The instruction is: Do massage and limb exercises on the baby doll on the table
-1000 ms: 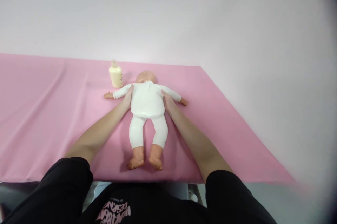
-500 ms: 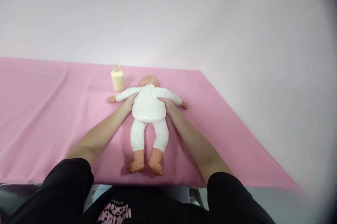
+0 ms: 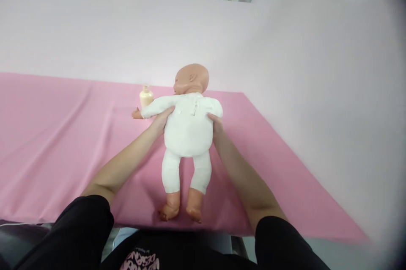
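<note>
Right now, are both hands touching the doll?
Touching. The head view shows the left hand and the right hand pressed against the sides of the doll, fingers wrapped onto its white torso.

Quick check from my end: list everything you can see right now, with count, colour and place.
baby doll: one, white outfit, bare head and feet, raised off the cloth at centre, back to camera.
bottle: one, cream, on the cloth behind the doll's arm.
pink cloth: one, covers the table.
wall: white, behind the table.
left hand: gripping the doll's side under its arm.
right hand: gripping the doll's other side.
sleeves: two, black, near edge.
</note>
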Available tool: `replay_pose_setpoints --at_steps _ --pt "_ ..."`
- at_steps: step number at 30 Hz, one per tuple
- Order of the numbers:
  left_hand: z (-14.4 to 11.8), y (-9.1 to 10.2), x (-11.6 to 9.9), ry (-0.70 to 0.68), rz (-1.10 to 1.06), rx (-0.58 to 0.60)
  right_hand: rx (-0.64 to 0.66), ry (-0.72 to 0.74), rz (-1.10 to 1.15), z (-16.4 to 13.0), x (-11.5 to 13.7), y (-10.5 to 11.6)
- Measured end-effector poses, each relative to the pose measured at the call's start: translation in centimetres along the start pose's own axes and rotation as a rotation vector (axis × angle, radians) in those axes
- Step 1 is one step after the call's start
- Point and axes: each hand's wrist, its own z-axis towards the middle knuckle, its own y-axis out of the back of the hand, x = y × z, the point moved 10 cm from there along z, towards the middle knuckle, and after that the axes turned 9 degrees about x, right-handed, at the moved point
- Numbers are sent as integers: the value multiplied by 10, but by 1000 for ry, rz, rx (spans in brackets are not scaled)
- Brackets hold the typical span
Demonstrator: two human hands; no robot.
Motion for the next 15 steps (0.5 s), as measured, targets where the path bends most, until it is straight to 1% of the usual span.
replay_pose_setpoints --at_steps 2,5,7,9,12,13,15 --pt "-11 0 -15 -60 -88 -30 -1 40 -62 -9 19 -6" --pt "-24 -10 -34 -125 -176 -35 -79 70 -151 -25 46 -6" --pt "-32 -21 -43 -149 -194 -5 -109 76 -165 -33 60 -6" --pt "-40 -34 -53 -174 -193 59 -149 100 -161 -39 72 -3" --pt "-62 -46 -74 -238 -189 144 -238 142 -204 -45 84 7" --pt "-71 -48 -83 -260 -186 155 -256 131 -249 -47 85 10" --pt "-90 -50 -101 -284 -166 146 -243 47 -385 -47 81 16"
